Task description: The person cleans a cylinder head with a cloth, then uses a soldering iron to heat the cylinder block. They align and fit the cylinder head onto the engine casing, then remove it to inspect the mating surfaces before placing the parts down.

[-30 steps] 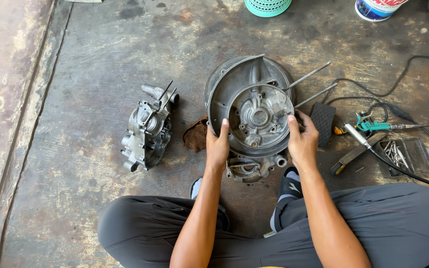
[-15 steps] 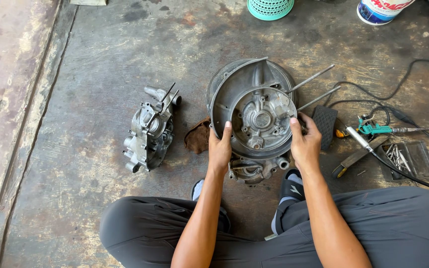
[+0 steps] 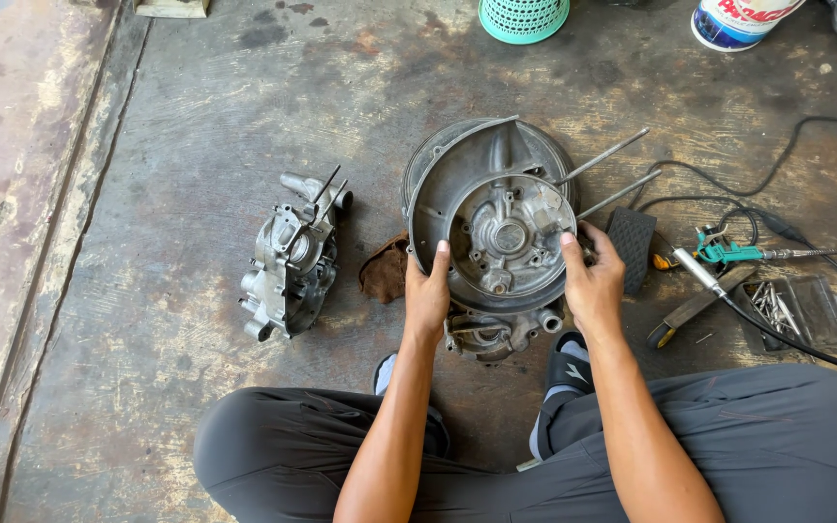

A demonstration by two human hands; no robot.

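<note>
A round grey metal engine casing (image 3: 496,208) stands on the concrete floor in front of my crossed legs. A smaller round metal plate (image 3: 511,237) sits inside its opening. My left hand (image 3: 426,295) grips the plate's left edge, thumb on its rim. On the plate's right edge rests my right hand (image 3: 593,286), fingers curled around it. Two long studs (image 3: 612,174) stick out of the casing toward the upper right. A brown rag (image 3: 385,271) lies just left of the casing.
A second grey engine half (image 3: 293,257) lies to the left. On the right are a black pad (image 3: 632,242), a teal-handled tool (image 3: 728,252), a tray of small parts (image 3: 777,310), black cables (image 3: 777,155). A teal basket (image 3: 523,17) and a white bucket (image 3: 743,21) stand far back.
Both hands have shifted slightly along the round plate's edges, and the plate now shows a cleaner inner face. The view has drifted a little; the casing stays in place.
</note>
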